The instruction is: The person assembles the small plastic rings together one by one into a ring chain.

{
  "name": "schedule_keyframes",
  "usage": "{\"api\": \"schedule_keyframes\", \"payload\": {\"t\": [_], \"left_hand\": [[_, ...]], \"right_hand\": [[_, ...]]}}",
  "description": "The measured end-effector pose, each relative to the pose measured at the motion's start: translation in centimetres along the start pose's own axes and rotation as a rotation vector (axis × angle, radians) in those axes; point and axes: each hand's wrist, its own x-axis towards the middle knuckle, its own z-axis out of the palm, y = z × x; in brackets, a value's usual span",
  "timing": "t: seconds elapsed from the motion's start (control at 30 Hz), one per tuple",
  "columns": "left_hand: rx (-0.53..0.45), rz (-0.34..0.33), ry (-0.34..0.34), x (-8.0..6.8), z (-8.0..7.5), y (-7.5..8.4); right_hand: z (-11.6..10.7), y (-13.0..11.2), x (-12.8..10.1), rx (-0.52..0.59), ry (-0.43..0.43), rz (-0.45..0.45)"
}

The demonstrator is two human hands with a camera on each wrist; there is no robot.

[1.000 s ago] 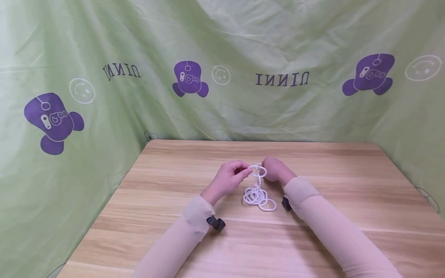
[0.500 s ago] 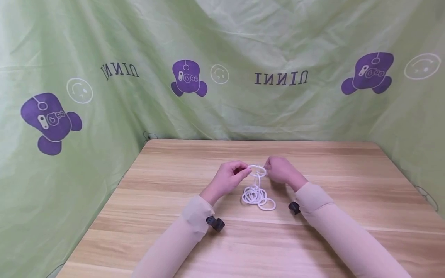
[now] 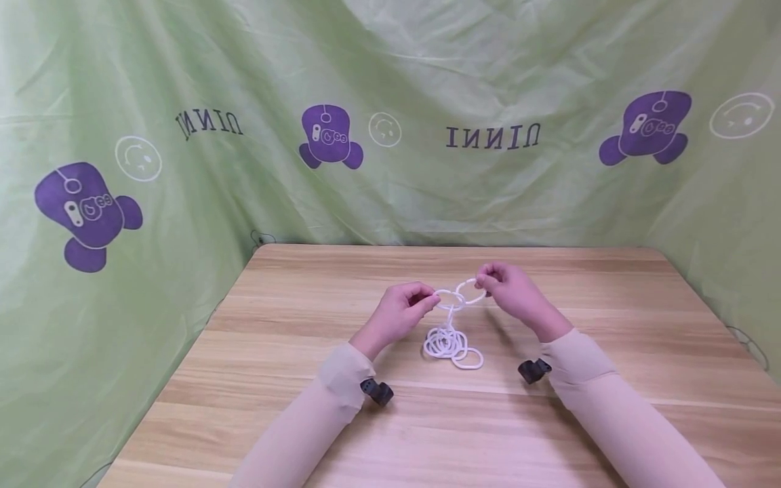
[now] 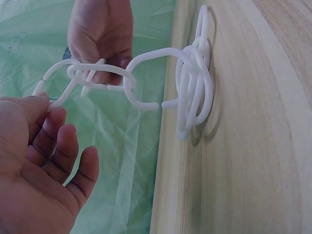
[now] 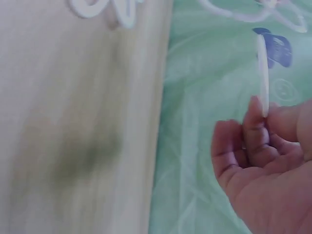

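While pinched, chain (image 3: 454, 325) between hands.

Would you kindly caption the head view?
Left hand and right hand pinch white plastic rings over a wooden table.

On the pale green fabric backdrop (image 3: 427, 203) hanging behind my wooden table, I can read dark lettering printed twice, and both times it appears mirrored: it looks like "UINNI" reversed, once at the upper left (image 3: 209, 123) and once right of the middle (image 3: 493, 137). Between and beside the words stand purple cartoon mouse-shaped logos (image 3: 330, 144) with small white markings inside that are too small for me to read, and faint white round smiley signs (image 3: 384, 129). In my wrist views the print on the cloth is blurred, and I can read nothing there.
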Motion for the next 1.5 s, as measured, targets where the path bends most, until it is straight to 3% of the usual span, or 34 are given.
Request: {"api": "schedule_keyframes", "payload": {"t": [0.2,0.47,0.9,1.27,1.5], "left_hand": [[-0.007,-0.008,-0.016,-0.1,0.0,0.1],[-0.009,-0.012,-0.029,-0.2,0.1,0.0],[0.001,0.013,-0.051,-0.2,0.4,0.1],[-0.005,0.043,-0.067,-0.2,0.4,0.3],[0.001,0.1,-0.093,-0.3,0.3,0.9]], "right_hand": [[-0.8,-1.2,-0.7,0.172,0.066,-0.082],[-0.8,-2.5,-2.1,0.236,-0.06,-0.163],[0.2,-2.7,-2.9,0.212,-0.139,-0.134],[0.2,-5.9,-4.4,0.112,-0.085,-0.123],[0.4,-6.2,-4.6,0.088,-0.037,-0.143]]}}
